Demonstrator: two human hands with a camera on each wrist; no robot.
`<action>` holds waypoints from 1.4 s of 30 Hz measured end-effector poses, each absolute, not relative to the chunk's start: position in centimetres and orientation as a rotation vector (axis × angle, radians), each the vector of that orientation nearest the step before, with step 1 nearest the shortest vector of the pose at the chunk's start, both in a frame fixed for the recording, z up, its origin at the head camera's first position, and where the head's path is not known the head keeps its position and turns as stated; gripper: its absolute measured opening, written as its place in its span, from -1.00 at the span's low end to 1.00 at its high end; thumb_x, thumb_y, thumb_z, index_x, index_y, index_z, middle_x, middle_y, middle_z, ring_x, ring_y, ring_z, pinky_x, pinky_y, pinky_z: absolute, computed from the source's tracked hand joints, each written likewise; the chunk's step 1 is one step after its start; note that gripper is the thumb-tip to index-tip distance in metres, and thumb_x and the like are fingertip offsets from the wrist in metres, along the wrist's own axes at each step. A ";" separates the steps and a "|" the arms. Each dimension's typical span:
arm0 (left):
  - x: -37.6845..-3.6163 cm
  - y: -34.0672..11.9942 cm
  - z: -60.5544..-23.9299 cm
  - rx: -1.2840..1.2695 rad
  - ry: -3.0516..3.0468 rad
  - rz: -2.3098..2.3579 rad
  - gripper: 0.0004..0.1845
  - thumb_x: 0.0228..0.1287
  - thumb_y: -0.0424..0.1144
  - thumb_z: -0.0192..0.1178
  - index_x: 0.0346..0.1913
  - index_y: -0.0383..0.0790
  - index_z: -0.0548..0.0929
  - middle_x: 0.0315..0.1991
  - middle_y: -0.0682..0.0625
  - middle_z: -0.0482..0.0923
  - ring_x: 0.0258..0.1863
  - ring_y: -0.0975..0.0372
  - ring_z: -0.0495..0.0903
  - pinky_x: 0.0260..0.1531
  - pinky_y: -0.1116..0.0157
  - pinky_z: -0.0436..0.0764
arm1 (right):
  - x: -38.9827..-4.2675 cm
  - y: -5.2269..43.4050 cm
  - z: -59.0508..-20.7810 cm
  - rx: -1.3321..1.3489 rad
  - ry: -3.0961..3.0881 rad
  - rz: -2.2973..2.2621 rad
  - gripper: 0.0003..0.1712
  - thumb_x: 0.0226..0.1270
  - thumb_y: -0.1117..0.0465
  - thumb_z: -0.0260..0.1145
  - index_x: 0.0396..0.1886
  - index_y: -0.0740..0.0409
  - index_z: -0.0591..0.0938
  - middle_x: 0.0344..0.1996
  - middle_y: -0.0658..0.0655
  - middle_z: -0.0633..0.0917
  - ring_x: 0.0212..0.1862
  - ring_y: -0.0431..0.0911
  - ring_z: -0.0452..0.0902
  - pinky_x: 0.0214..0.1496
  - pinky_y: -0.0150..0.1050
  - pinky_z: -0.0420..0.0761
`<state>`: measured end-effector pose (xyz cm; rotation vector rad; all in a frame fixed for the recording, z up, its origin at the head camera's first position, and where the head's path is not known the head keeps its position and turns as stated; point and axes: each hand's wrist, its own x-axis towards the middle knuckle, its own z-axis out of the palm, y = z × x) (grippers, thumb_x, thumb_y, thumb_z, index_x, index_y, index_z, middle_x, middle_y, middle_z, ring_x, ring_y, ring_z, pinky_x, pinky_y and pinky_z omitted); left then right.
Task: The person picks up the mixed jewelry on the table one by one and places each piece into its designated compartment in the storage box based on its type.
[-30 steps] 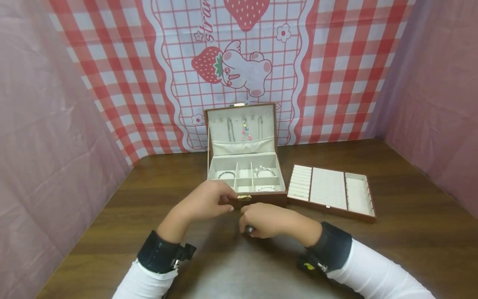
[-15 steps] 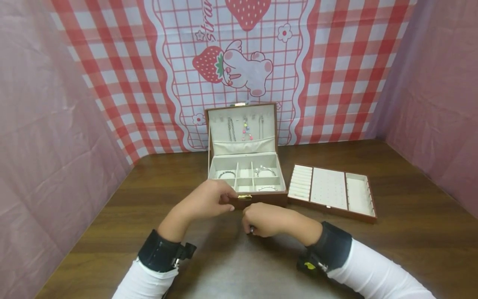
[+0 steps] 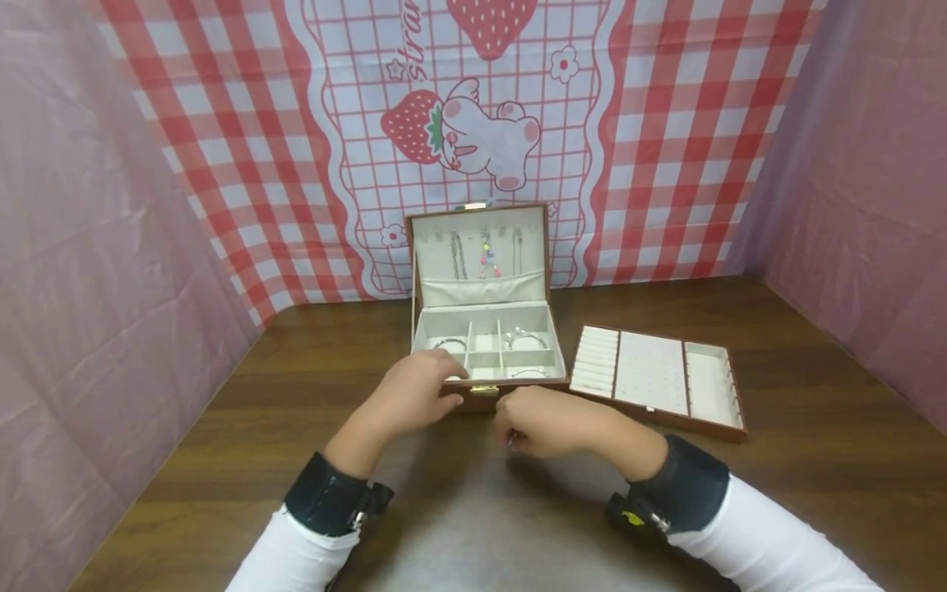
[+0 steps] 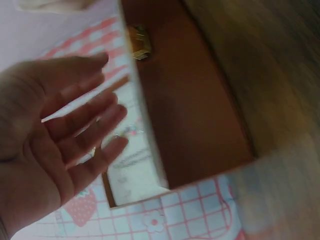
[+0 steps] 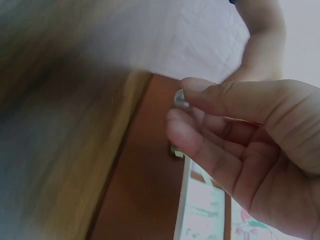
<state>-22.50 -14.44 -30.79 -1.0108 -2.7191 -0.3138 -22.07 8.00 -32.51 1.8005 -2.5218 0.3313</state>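
In the head view my right hand (image 3: 551,419) is in front of the brown jewelry box (image 3: 451,400). Between its thumb and forefinger it pinches a small silver ring (image 5: 181,99), seen best in the right wrist view. My left hand (image 3: 414,399) hovers by the box's front left edge. Its fingers are relaxed and hold nothing in the left wrist view. The box's lid (image 3: 436,263) stands raised, with necklaces (image 3: 486,255) hanging inside. Bracelets (image 3: 525,337) lie in its cream compartments; the front left one is partly hidden by my left hand.
Right of the box lies a jewelry tray (image 3: 651,376) with ring rolls (image 3: 594,362), a pierced earring panel and a side compartment. A gold clasp (image 3: 484,390) sits on the box's front. A checked cloth (image 3: 666,164) hangs behind the wooden table (image 3: 296,370).
My right hand has moved a little right and closer to the box, with the ring between its fingers. My left hand has shifted slightly toward the box's front left compartment.
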 end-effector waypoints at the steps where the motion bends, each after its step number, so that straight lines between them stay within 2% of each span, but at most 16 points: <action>1: -22.7 -14.4 -30.9 -0.953 -2.746 -0.264 -0.81 0.09 -0.27 0.42 -0.20 -0.18 0.73 -0.27 0.00 0.68 -0.20 0.13 0.63 -0.17 0.16 0.61 | -22.1 8.3 -32.4 1.797 -2.509 0.331 -0.81 0.02 0.50 0.35 -0.46 0.14 0.70 -0.50 -0.07 0.61 -0.39 -0.24 0.53 -0.29 -0.42 0.54; 3: -23.0 -14.4 -31.1 -0.862 -2.794 -0.188 -0.83 0.11 -0.27 0.40 -0.21 -0.15 0.73 -0.27 0.00 0.68 -0.20 0.12 0.64 -0.21 0.14 0.62 | -22.1 9.0 -32.2 1.789 -2.503 0.336 -0.81 0.04 0.51 0.35 -0.46 0.14 0.70 -0.50 -0.06 0.61 -0.38 -0.24 0.54 -0.28 -0.42 0.55; 8: -23.5 -14.5 -31.7 -0.771 -2.805 -0.087 -0.98 0.14 -0.31 0.35 -0.37 -0.12 0.71 -0.39 0.02 0.66 -0.33 0.10 0.66 -0.38 0.12 0.63 | -22.0 10.1 -32.0 1.752 -2.536 0.352 -0.82 0.07 0.50 0.36 -0.44 0.15 0.71 -0.48 -0.06 0.63 -0.36 -0.24 0.55 -0.28 -0.41 0.56; 11: -23.7 -14.6 -32.0 -0.756 -2.774 -0.058 -0.89 0.12 -0.31 0.35 -0.50 -0.07 0.66 -0.48 0.05 0.61 -0.42 0.11 0.63 -0.49 0.12 0.60 | -21.9 10.3 -31.9 1.739 -2.536 0.367 -0.83 0.06 0.50 0.36 -0.45 0.16 0.71 -0.48 -0.05 0.63 -0.36 -0.23 0.55 -0.27 -0.39 0.57; 16: -23.9 -14.5 -32.2 -0.752 -2.756 -0.009 -0.78 0.09 -0.31 0.37 -0.58 -0.03 0.56 -0.55 0.08 0.53 -0.49 0.10 0.60 -0.60 0.11 0.55 | -21.8 10.7 -31.8 1.732 -2.533 0.368 -0.83 0.05 0.51 0.36 -0.46 0.17 0.70 -0.50 -0.04 0.61 -0.38 -0.22 0.54 -0.30 -0.40 0.56; 24: -23.8 -14.5 -32.2 -0.741 -2.767 0.028 -0.77 0.09 -0.29 0.38 -0.57 -0.02 0.53 -0.55 0.07 0.51 -0.50 0.08 0.58 -0.61 0.10 0.54 | -21.9 12.0 -31.9 1.690 -2.577 0.381 -0.81 0.03 0.52 0.37 -0.45 0.16 0.70 -0.50 -0.06 0.61 -0.38 -0.24 0.52 -0.31 -0.40 0.56; 36: -23.4 -16.2 -31.8 -0.702 -2.834 -0.002 -0.90 0.08 -0.29 0.38 -0.47 -0.02 0.66 -0.46 0.07 0.61 -0.41 0.08 0.63 -0.54 0.08 0.57 | -22.0 13.9 -31.8 1.633 -2.608 0.409 -0.81 0.01 0.51 0.39 -0.45 0.16 0.71 -0.51 -0.08 0.61 -0.42 -0.27 0.49 -0.37 -0.40 0.55; 42: -23.2 -16.5 -31.6 -0.727 -2.835 -0.027 -0.91 0.08 -0.32 0.36 -0.46 -0.06 0.68 -0.47 0.07 0.62 -0.41 0.10 0.63 -0.52 0.10 0.59 | -22.3 15.5 -31.2 1.561 -2.675 0.475 -0.80 0.03 0.54 0.33 -0.46 0.17 0.72 -0.50 -0.10 0.63 -0.41 -0.28 0.47 -0.36 -0.35 0.57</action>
